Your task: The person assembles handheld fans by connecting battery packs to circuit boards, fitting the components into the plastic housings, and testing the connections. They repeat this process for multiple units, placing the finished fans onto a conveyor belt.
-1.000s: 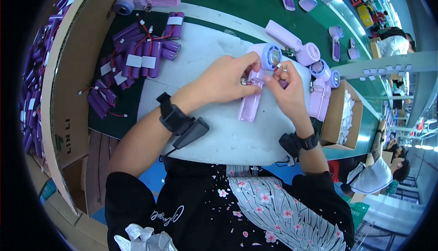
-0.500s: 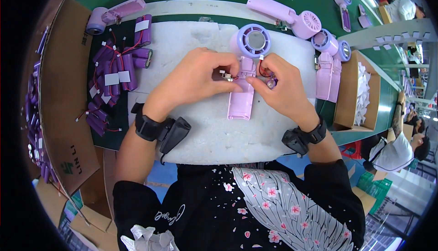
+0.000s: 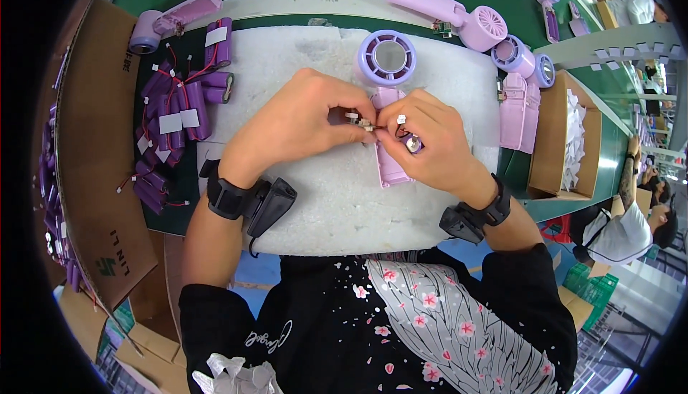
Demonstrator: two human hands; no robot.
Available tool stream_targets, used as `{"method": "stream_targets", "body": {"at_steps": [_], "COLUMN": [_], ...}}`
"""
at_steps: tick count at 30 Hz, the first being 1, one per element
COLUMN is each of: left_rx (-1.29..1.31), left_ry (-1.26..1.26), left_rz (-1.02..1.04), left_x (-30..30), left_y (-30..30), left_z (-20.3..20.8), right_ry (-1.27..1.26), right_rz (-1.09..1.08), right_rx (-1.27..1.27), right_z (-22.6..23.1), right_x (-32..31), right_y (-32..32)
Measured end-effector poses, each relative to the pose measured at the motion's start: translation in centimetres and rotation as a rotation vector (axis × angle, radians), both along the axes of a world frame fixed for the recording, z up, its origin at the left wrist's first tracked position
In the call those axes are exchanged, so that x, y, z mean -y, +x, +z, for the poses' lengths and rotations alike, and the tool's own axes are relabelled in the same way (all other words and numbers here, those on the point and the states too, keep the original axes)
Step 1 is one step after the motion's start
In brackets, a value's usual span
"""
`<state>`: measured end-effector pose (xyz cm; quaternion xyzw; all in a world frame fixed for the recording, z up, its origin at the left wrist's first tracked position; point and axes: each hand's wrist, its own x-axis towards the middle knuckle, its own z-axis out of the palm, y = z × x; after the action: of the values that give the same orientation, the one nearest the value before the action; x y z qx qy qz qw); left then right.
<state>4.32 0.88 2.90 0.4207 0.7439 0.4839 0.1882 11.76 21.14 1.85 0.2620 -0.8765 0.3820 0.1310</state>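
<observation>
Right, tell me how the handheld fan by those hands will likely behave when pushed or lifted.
The handheld fan would probably feel stiff, looking like moulded plastic. Its handle may be light, being a shallow open tray. Pushed, the fan might rock or swivel, since the round head looks bulkier than the handle.

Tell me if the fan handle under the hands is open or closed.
Open: the handle shows its hollow inside, and no cover lies over its visible lower end.
</observation>
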Motion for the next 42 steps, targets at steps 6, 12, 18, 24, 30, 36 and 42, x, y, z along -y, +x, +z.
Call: {"method": "stream_targets", "body": {"at_steps": [6, 12, 18, 24, 30, 36, 42], "left_rx": [0.123, 0.094, -0.055, 0.039, 0.196, 0.250, 0.469], "left_ry": [-0.102, -0.021, 0.087, -0.051, 0.003, 0.030, 0.075], "left_rz": [0.062, -0.032, 0.031, -0.011, 0.011, 0.058, 0.023], "left_x": [0.0, 0.0, 0.2, 0.5, 0.0, -0.2, 0.4], "left_y": [0.3, 0.4, 0.6, 0.6, 1.1, 1.2, 0.4], "left_z": [1.2, 0.8, -0.1, 1.4, 1.6, 0.9, 0.3], "right_ry": [0.010, 0.054, 0.047, -0.001, 0.049, 0.055, -0.068], "right_rz": [0.013, 0.044, 0.053, 0.067, 0.076, 0.082, 0.070], "right_rx": [0.056, 0.070, 0.070, 0.024, 0.024, 0.061, -0.068], "right_z": [0.5, 1.0, 0.7, 0.0, 0.2, 0.3, 0.2], "right_x": [-0.3, -0.6, -0.6, -0.7, -0.6, -0.6, -0.4], "right_y": [0.0, -0.1, -0.1, -0.2, -0.1, 0.0, 0.1]}}
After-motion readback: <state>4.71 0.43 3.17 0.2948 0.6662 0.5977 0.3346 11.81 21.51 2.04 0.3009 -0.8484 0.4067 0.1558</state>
